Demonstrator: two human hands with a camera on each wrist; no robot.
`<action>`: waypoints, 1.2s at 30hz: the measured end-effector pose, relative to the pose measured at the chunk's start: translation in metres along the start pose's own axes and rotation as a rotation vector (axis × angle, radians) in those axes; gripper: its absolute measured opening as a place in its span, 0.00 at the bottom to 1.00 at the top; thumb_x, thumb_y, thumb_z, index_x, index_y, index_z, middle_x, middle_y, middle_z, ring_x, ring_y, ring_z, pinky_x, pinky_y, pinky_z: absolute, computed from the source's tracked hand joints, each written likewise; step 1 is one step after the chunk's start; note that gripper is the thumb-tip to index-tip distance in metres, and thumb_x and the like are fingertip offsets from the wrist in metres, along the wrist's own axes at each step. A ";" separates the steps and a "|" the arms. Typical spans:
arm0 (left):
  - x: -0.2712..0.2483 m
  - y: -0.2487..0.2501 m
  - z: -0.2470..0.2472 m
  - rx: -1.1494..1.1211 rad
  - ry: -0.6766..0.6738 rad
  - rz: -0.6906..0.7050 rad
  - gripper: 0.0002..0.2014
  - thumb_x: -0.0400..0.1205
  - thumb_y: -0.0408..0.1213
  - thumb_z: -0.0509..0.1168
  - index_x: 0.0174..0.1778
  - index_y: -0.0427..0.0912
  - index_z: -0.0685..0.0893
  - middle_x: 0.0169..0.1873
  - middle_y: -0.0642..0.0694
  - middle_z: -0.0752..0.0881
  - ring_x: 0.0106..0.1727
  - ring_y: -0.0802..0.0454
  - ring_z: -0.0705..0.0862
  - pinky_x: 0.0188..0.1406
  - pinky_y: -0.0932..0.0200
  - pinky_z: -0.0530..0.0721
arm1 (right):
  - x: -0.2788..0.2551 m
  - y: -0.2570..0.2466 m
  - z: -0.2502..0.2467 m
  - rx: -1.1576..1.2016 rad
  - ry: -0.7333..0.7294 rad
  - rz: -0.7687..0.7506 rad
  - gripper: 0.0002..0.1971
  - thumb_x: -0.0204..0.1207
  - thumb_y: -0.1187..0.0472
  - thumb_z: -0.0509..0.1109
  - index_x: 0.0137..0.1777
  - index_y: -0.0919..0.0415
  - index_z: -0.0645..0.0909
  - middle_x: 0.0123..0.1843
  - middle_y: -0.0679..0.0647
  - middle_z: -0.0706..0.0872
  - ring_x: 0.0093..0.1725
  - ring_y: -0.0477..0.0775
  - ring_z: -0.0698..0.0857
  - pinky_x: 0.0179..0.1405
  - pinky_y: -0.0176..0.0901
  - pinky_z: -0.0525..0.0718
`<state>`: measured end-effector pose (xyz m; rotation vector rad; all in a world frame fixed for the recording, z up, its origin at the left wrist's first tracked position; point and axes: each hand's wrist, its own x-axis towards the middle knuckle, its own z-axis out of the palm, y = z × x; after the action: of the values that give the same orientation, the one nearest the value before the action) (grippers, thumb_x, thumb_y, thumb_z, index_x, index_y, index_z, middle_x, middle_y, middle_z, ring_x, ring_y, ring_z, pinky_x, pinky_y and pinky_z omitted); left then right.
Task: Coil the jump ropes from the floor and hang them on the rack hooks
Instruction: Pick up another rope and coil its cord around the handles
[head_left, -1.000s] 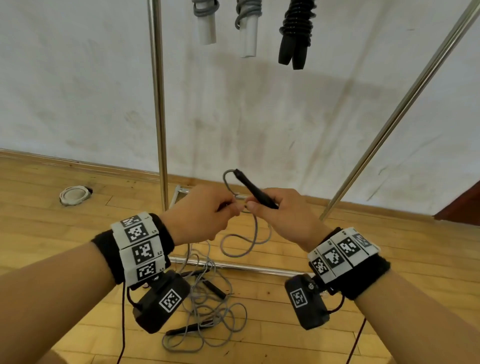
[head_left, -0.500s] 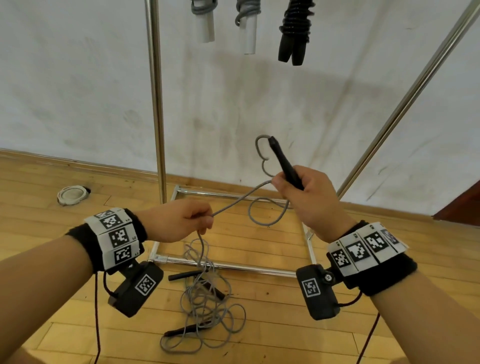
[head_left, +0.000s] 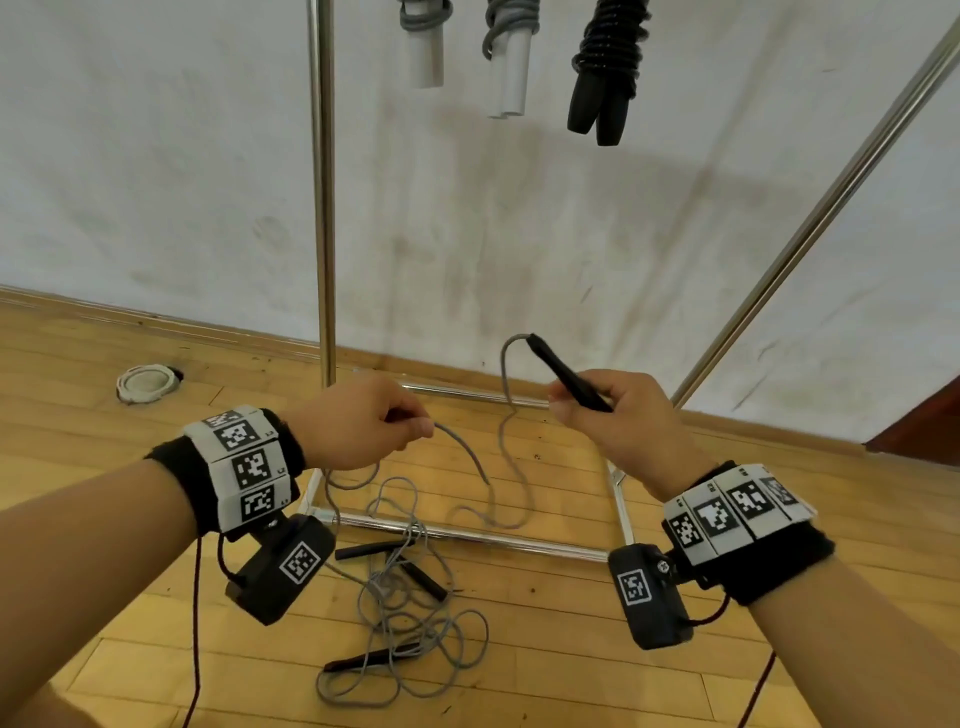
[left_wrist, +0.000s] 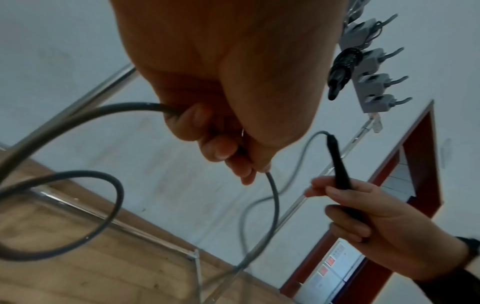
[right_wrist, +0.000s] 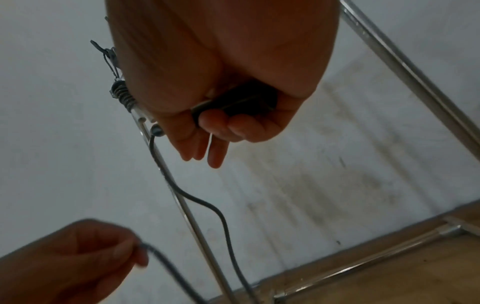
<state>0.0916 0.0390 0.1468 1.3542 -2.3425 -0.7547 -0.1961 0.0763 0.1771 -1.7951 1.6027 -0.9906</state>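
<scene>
My right hand (head_left: 597, 410) grips a black jump-rope handle (head_left: 563, 371) that points up and left; the same handle (left_wrist: 339, 170) shows in the left wrist view. Its grey cord (head_left: 511, 441) sags in a loop between the hands. My left hand (head_left: 400, 421) pinches that cord (left_wrist: 272, 197) a short way along. The rest of the grey rope lies tangled on the floor (head_left: 410, 613) with other black handles (head_left: 371, 550) among it. Coiled ropes hang from the rack above: two with white handles (head_left: 426, 57) (head_left: 511, 67) and a black one (head_left: 605, 78).
The metal rack's upright pole (head_left: 324, 208) stands just behind my left hand, a slanted pole (head_left: 810, 228) to the right, and its base frame (head_left: 467, 535) lies on the wooden floor. Grey hooks (left_wrist: 374, 82) show in the left wrist view. A round white object (head_left: 145, 382) lies far left.
From touching a second ago, my hands have drawn apart. Since half a second ago the right hand and handle have dropped lower and the cord between them has gone from taut to slack.
</scene>
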 end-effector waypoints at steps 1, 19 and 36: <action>-0.001 0.006 0.001 -0.002 0.015 0.021 0.08 0.85 0.50 0.64 0.45 0.59 0.89 0.29 0.59 0.88 0.29 0.67 0.84 0.25 0.75 0.76 | -0.001 -0.002 0.006 0.004 -0.029 -0.006 0.04 0.74 0.55 0.78 0.46 0.43 0.90 0.32 0.39 0.87 0.27 0.43 0.81 0.28 0.32 0.78; -0.011 0.020 -0.003 -0.212 0.138 0.151 0.08 0.86 0.44 0.63 0.42 0.54 0.83 0.34 0.58 0.88 0.32 0.62 0.86 0.32 0.72 0.81 | 0.000 -0.039 0.042 0.139 -0.149 -0.103 0.08 0.79 0.56 0.73 0.40 0.57 0.83 0.24 0.44 0.77 0.21 0.42 0.72 0.21 0.32 0.71; -0.007 0.004 -0.003 0.075 -0.055 -0.004 0.15 0.90 0.45 0.55 0.41 0.51 0.82 0.31 0.54 0.82 0.31 0.69 0.80 0.30 0.74 0.73 | -0.001 -0.024 -0.005 0.102 0.195 -0.096 0.07 0.76 0.59 0.76 0.42 0.42 0.88 0.38 0.39 0.86 0.33 0.42 0.82 0.34 0.36 0.79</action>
<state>0.0941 0.0460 0.1512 1.3860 -2.4345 -0.7203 -0.1854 0.0817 0.1986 -1.7654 1.5593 -1.3028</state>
